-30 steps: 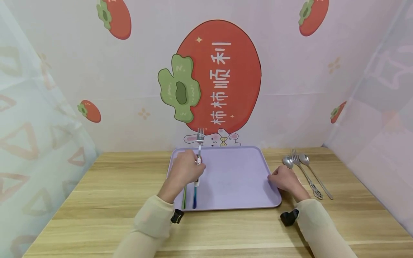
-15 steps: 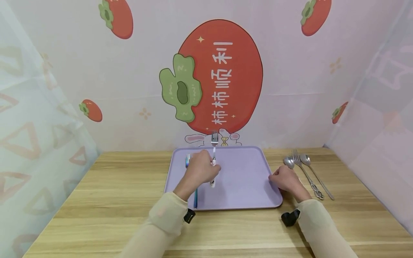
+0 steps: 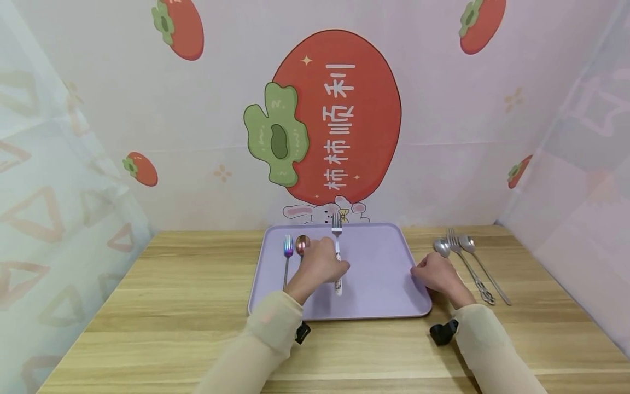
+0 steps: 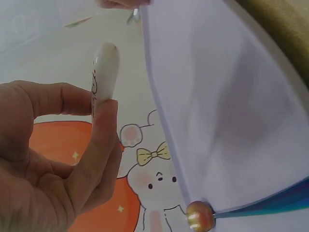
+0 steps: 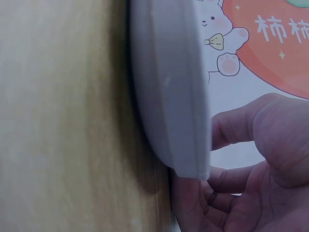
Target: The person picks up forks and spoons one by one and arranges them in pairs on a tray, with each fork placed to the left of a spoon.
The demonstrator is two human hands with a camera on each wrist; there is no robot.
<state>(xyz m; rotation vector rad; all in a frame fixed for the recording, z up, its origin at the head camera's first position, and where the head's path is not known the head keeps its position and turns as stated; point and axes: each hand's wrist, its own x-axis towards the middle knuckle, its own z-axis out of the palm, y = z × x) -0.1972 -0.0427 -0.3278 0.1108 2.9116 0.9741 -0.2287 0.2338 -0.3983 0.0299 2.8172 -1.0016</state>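
Observation:
My left hand [image 3: 322, 264] pinches a fork [image 3: 337, 225] by its white patterned handle [image 4: 107, 67] between thumb and fingers. The fork stands over the middle of the lilac tray [image 3: 376, 273], tines pointing toward the back wall. On the tray's left part lie a rainbow-coloured fork [image 3: 288, 250] and, beside it, a spoon with a copper-coloured bowl [image 3: 302, 242]; the left hand and sleeve cover much of the spoon's blue handle. At the tray's right edge my right hand [image 3: 435, 272] grips the rim [image 5: 193, 145], thumb on the upper side and a finger underneath.
Right of the tray, on the wooden table [image 3: 187, 284], lie a silver spoon [image 3: 442, 248], a silver fork with an ornate handle [image 3: 472, 276] and a long-handled spoon [image 3: 466, 243]. A printed cloth wall [image 3: 433, 180] stands behind the table, with more cloth at both sides.
My left hand has carried the white-handled fork rightward from the tray's left part to its middle, then lower, uncovering the rainbow fork and copper-coloured spoon bowl. The right hand stays at the rim.

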